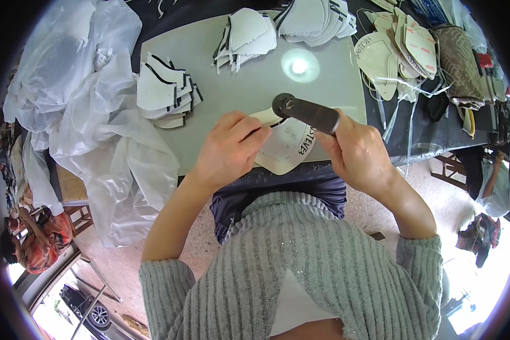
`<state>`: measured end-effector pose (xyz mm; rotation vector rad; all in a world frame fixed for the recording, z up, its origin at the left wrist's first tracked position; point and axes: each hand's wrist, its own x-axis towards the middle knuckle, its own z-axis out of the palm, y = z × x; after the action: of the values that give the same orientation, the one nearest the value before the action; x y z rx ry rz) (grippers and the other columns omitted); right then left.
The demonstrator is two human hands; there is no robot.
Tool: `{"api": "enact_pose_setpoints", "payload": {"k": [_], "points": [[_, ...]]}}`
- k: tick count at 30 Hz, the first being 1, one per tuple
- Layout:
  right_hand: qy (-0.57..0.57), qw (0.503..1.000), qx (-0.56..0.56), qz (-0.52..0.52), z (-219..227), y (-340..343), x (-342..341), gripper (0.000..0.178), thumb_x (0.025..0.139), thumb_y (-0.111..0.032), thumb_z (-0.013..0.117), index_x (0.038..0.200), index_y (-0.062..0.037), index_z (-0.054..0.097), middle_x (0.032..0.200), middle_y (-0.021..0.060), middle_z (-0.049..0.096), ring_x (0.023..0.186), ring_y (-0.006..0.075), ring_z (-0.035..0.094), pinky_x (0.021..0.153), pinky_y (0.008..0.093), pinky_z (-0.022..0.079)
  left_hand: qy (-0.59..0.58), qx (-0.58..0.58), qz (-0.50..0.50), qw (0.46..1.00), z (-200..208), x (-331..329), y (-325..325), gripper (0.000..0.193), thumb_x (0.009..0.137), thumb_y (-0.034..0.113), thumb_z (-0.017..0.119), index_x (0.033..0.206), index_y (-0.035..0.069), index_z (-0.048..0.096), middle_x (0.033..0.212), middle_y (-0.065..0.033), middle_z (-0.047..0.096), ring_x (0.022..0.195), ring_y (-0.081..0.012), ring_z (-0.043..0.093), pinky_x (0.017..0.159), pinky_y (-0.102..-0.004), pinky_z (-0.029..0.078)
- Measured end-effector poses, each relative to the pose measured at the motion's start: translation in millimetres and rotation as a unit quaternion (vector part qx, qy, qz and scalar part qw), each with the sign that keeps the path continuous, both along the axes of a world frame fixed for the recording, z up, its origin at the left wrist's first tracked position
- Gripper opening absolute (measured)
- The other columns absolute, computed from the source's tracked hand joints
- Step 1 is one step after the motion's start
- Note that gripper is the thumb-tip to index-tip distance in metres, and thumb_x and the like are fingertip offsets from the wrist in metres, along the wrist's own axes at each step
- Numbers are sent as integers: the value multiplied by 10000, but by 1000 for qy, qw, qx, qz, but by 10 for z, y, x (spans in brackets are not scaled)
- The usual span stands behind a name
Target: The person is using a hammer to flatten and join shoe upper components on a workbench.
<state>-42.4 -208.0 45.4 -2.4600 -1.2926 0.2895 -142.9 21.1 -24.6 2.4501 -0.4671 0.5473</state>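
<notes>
In my right hand (pixel 360 150) is a dark, hammer-like tool (pixel 311 115) with a round head, gripped at its right end. The head hangs over a pale piece with a black edge (pixel 266 117). My left hand (pixel 230 148) pinches that piece between thumb and fingers. Below, at the near table edge, lies a pale, pointed template-shaped piece (pixel 277 160) with dark lettering, partly hidden by the tool and my hands. Whether the tool's head touches the pale piece I cannot tell.
White cut pieces with black edges lie in a left stack (pixel 158 90), a middle stack (pixel 247 34) and a right stack (pixel 311 22) on the grey board (pixel 209 71). Translucent plastic sheeting (pixel 96 113) covers the left side. Tied templates (pixel 379 56) lie at right. Other people sit nearby.
</notes>
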Motion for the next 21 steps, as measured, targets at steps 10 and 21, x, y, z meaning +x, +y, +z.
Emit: {"api": "enact_pose_setpoints", "payload": {"k": [10, 21], "points": [[13, 996, -88, -2, -183, -18, -40, 261, 955, -235, 618, 915, -10, 490, 734, 162, 625, 624, 379, 634, 547, 457, 505, 33, -62, 41, 997, -24, -59, -9, 284, 701, 0, 702, 980, 52, 688, 944, -50, 599, 857, -269, 591, 769, -376, 500], [13, 1000, -9, -1, 59, 70, -44, 312, 976, -298, 583, 886, -10, 505, 706, 152, 643, 610, 349, 663, 532, 439, 521, -22, 41, 39, 998, -20, -159, 3, 303, 705, -31, 713, 998, 45, 692, 929, -59, 593, 823, -267, 579, 718, -375, 490]]}}
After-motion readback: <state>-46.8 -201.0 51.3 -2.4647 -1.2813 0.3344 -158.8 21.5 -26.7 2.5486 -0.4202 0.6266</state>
